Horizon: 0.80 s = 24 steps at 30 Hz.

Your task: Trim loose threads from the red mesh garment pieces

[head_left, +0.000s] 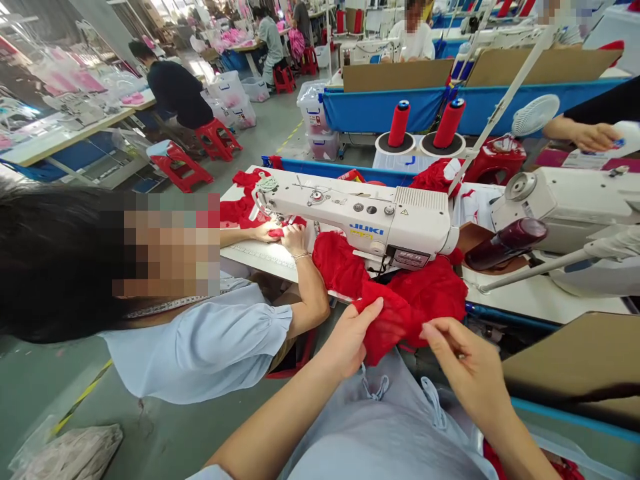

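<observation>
Hold the thin, sheer red fabric piece (387,328) smooth but unstretched, pinched under the thumb of the bare left hand (351,339), just in front of the crumpled red cloth heap (434,288) beside the white JUKI sewing machine (345,208). Ease out folds with the bare right hand (464,360), curled near the piece's right edge, uncertain if pinching it.

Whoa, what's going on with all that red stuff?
The person's left hand holds some red fabric. The right hand is beside it; whether it grips the edge is hard to tell. To the left, a co-worker has both hands on red cloth at a JUKI sewing machine. Two red thread cones stand behind the machine.
</observation>
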Tool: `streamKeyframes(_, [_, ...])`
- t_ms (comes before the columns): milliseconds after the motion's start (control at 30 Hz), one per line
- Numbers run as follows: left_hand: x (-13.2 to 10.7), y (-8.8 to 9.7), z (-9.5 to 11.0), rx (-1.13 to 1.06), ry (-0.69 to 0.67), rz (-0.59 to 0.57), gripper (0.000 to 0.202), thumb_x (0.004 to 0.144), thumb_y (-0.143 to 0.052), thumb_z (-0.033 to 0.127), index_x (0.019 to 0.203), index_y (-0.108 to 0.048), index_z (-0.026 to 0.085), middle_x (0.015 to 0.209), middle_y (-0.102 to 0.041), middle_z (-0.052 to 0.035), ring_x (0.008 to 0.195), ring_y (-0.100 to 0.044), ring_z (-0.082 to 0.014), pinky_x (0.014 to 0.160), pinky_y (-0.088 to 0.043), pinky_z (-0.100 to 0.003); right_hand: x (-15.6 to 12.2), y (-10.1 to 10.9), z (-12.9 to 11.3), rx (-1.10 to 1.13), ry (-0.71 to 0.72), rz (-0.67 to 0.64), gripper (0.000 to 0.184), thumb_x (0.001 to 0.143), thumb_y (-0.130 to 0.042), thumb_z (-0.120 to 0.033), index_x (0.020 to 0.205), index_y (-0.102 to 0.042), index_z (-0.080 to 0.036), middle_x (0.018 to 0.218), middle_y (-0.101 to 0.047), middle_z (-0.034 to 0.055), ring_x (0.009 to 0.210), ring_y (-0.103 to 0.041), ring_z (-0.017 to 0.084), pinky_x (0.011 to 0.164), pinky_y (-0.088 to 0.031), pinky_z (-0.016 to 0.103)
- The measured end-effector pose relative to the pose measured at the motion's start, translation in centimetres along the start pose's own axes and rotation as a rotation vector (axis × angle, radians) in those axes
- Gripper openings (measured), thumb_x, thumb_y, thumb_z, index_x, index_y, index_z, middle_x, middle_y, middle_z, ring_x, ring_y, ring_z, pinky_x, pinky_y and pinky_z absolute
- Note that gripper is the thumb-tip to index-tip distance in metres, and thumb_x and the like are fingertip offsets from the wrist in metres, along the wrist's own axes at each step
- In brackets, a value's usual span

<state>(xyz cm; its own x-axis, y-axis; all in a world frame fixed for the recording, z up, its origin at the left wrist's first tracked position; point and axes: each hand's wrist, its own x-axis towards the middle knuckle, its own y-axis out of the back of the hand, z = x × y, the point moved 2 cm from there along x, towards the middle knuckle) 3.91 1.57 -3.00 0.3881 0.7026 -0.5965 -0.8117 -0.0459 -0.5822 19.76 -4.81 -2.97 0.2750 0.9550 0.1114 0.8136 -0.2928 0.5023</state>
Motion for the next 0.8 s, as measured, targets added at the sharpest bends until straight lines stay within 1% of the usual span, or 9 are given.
streamKeyframes(67, [0.2, -0.5, -0.1, -0.056, -0.037, -0.030, 0.039, 0.060, -0.087, 0.038, 0.082, -0.069, 0.012, 0.074, -0.074, -0.0047, 0.060, -0.065, -0.0134, 0.060, -0.050, -0.023, -0.1, -0.6, 0.3, 0.064, -0.094, -0.090, 0.031, 0.085, -0.059, -0.049, 0.074, -0.066, -0.020, 0.053, -0.053, -0.0028, 0.046, -0.044, 0.013, 0.046, -0.036, 0.025])
streamKeyframes(100, [0.3, -0.8, -0.2, -0.082, -0.054, -0.053, 0.038, 0.061, -0.087, 0.036, 0.084, -0.069, 0.013, 0.076, -0.074, -0.0041, 0.062, -0.066, -0.0128, 0.062, -0.050, -0.022, -0.1, -1.0, 0.7, 0.148, -0.152, -0.143, 0.033, 0.083, -0.062, -0.051, 0.075, -0.067, -0.020, 0.055, -0.055, -0.0017, 0.049, -0.048, 0.014, 0.048, -0.039, 0.025])
streamKeyframes(200, [0.6, -1.6, -0.7, -0.161, -0.066, -0.097, 0.036, 0.060, -0.088, 0.031, 0.086, -0.069, 0.015, 0.082, -0.075, -0.0034, 0.071, -0.068, -0.0138, 0.069, -0.051, -0.023, 0.0, -2.7, 1.6, 0.511, -0.328, -0.198, 0.037, 0.072, -0.073, -0.054, 0.083, -0.069, -0.019, 0.072, -0.065, 0.0021, 0.058, -0.054, 0.014, 0.052, -0.044, 0.024])
streamKeyframes(267, [0.7, -1.9, -1.0, -0.204, -0.055, -0.104, 0.036, 0.060, -0.088, 0.027, 0.088, -0.070, 0.015, 0.085, -0.076, -0.0043, 0.076, -0.070, -0.0162, 0.073, -0.053, -0.025, 0.1, -3.7, 2.0, 0.731, -0.445, -0.118, 0.045, 0.062, -0.083, -0.051, 0.092, -0.069, -0.020, 0.077, -0.066, 0.0005, 0.046, -0.042, 0.007, 0.041, -0.035, 0.020])
streamKeyframes(367, [0.8, -1.9, -1.2, -0.254, -0.039, -0.071, 0.036, 0.062, -0.086, 0.023, 0.093, -0.069, 0.015, 0.090, -0.076, -0.0053, 0.081, -0.071, -0.0179, 0.076, -0.054, -0.026, 0.3, -4.3, 1.8, 0.913, -0.535, -0.041, 0.050, 0.054, -0.089, -0.047, 0.090, -0.068, -0.020, 0.062, -0.057, -0.0051, 0.040, -0.020, 0.002, 0.037, -0.019, 0.018])
streamKeyframes(433, [0.9, -1.7, -1.1, -0.287, -0.008, 0.014, 0.033, 0.062, -0.085, 0.021, 0.090, -0.068, 0.015, 0.087, -0.076, -0.0045, 0.077, -0.071, -0.0176, 0.075, -0.056, -0.027, 0.4, -3.9, 1.4, 0.940, -0.532, -0.029, 0.047, 0.054, -0.089, -0.047, 0.085, -0.069, -0.018, 0.052, -0.047, -0.0079, 0.041, -0.018, 0.003, 0.038, -0.017, 0.018])
streamKeyframes(533, [1.0, -1.3, -0.8, -0.310, 0.031, 0.140, 0.025, 0.065, -0.082, 0.019, 0.084, -0.067, 0.015, 0.083, -0.076, -0.0043, 0.075, -0.072, -0.0185, 0.076, -0.057, -0.029, 0.7, -3.0, 1.0, 0.934, -0.542, -0.017, 0.046, 0.055, -0.089, -0.048, 0.083, -0.070, -0.017, 0.047, -0.038, -0.0101, 0.042, -0.016, 0.003, 0.039, -0.015, 0.018])
streamKeyframes(667, [1.1, -1.4, -0.6, -0.311, 0.005, 0.170, 0.022, 0.068, -0.080, 0.017, 0.084, -0.066, 0.014, 0.082, -0.076, -0.0055, 0.077, -0.073, -0.0205, 0.077, -0.058, -0.031, 0.9, -2.0, 0.8, 0.934, -0.587, 0.011, 0.046, 0.052, -0.089, -0.052, 0.068, -0.063, -0.018, 0.045, -0.029, -0.0120, 0.041, -0.013, 0.002, 0.038, -0.013, 0.017])
streamKeyframes(800, [1.3, -1.5, -0.8, -0.286, -0.010, 0.204, 0.021, 0.068, -0.080, 0.018, 0.083, -0.066, 0.014, 0.081, -0.076, -0.0052, 0.073, -0.072, -0.0197, 0.072, -0.058, -0.029, 1.0, -1.6, 0.6, 0.941, -0.610, 0.008, 0.046, 0.050, -0.090, -0.051, 0.063, -0.061, -0.018, 0.044, -0.030, -0.0118, 0.041, -0.012, 0.002, 0.038, -0.013, 0.017])
